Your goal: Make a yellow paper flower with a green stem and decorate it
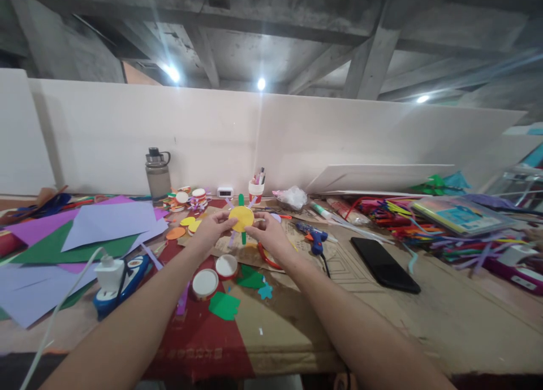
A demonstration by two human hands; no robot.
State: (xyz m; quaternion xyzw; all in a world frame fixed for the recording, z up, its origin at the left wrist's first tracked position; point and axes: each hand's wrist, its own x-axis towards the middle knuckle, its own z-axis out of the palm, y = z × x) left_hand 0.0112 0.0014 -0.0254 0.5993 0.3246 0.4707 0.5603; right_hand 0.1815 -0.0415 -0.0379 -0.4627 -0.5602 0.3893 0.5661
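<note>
Between my two hands is a yellow paper disc (241,219) with green and pale purple strips sticking out around its edge. My left hand (216,226) pinches the disc's left side. On its right side, the thumb and fingers of my right hand (265,230) are closed on the edge. Below the hands lie two round white lids or shallow tubs (205,283) with red rims. Near them are green paper scraps (224,306) and a blue flower-shaped cutout (265,290). Yellow and orange paper discs (175,233) rest left of my left hand.
A blue glue gun (314,237) and a black phone (384,264) lie to the right. Coloured strips (390,217) are heaped beyond. Purple and green paper sheets (106,226) and a blue power strip (127,288) occupy the left. A bottle (157,175) and pen cup (256,190) stand behind.
</note>
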